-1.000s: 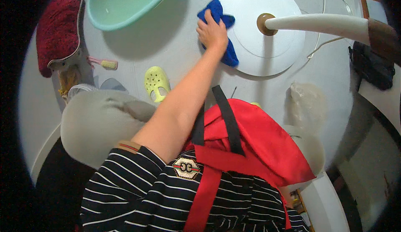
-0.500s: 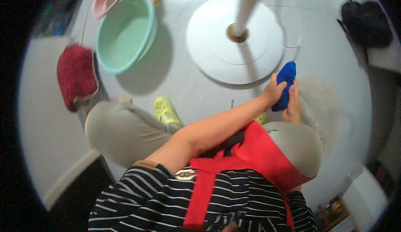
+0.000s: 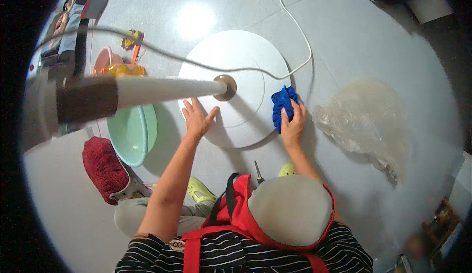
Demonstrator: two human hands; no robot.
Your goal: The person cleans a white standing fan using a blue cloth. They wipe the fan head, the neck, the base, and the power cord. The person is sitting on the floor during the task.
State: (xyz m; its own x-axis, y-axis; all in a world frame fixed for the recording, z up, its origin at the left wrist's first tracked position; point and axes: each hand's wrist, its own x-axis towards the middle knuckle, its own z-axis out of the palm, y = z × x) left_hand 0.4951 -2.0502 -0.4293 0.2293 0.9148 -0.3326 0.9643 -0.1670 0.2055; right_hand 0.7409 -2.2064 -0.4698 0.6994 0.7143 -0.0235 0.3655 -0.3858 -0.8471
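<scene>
A round white fan base (image 3: pixel 246 52) lies flat on the floor, with a white pole (image 3: pixel 162 90) rising from a brass-coloured collar at its middle. My left hand (image 3: pixel 198 119) rests on the base's near-left part, fingers spread and holding nothing. In my right hand (image 3: pixel 293 125) is a crumpled blue cloth (image 3: pixel 281 107), pressed against the base's right edge. Between my feet a screwdriver (image 3: pixel 258 172) lies with its shaft pointing away from me.
To the left stand a mint-green basin (image 3: pixel 153 130) and a pink basin (image 3: pixel 106 59), near a red patterned cushion (image 3: pixel 104 167). A clear plastic bag (image 3: pixel 371 120) lies at the right. A pale cord (image 3: pixel 301 33) loops across the base.
Both hands were together on the folded blue cloth at the right. My left hand has let go and moved left onto the base; my right brought the cloth to its edge. The pole now leans left.
</scene>
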